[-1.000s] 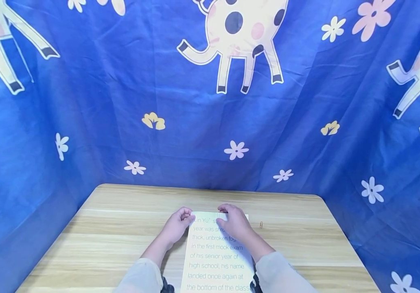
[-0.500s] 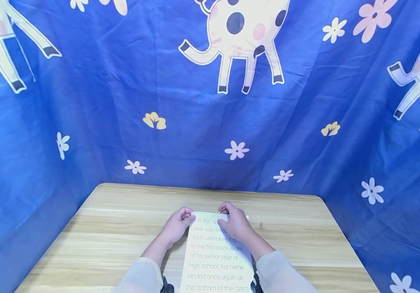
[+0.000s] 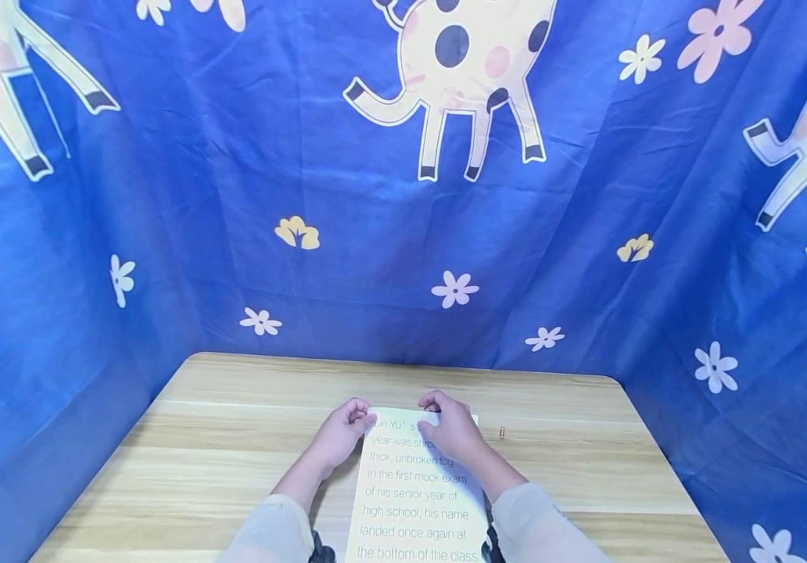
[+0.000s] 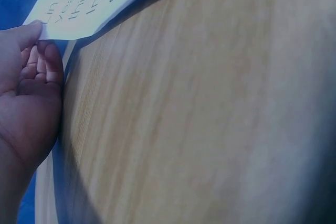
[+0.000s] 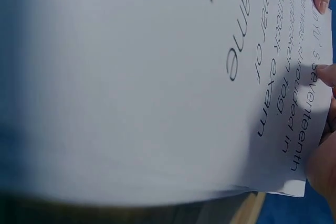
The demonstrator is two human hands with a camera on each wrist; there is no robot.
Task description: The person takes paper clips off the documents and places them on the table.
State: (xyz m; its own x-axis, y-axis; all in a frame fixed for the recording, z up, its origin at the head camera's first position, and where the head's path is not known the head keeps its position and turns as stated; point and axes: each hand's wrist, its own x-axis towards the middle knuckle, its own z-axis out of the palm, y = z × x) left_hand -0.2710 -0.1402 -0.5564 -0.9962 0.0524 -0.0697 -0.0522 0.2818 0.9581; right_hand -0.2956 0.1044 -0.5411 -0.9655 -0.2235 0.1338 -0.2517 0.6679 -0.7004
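Observation:
Printed sheets of paper (image 3: 410, 493), apparently more than one, are held with their text facing me. My left hand (image 3: 338, 435) pinches the top left corner, the thumb on the printed face, as the left wrist view of the paper (image 4: 89, 3) shows. At the middle of the top edge, my right hand (image 3: 454, 428) grips the sheets, its thumb (image 5: 326, 73) on the front and its fingers behind. A faint thin outline by that thumb in the head view may be a paper clip; it is too small to tell. Another paper clip (image 3: 502, 432) lies right of the sheets.
A light wooden table (image 3: 234, 414) lies beneath the hands. Behind it and along both sides hangs a blue cloth (image 3: 375, 313) with cow and flower prints. Dark bands (image 3: 322, 549) sit at the wrists.
Both hands keep their hold on the sheets and stay almost in place. The right fingers shift very slightly at the top edge. The loose paper clip has not moved.

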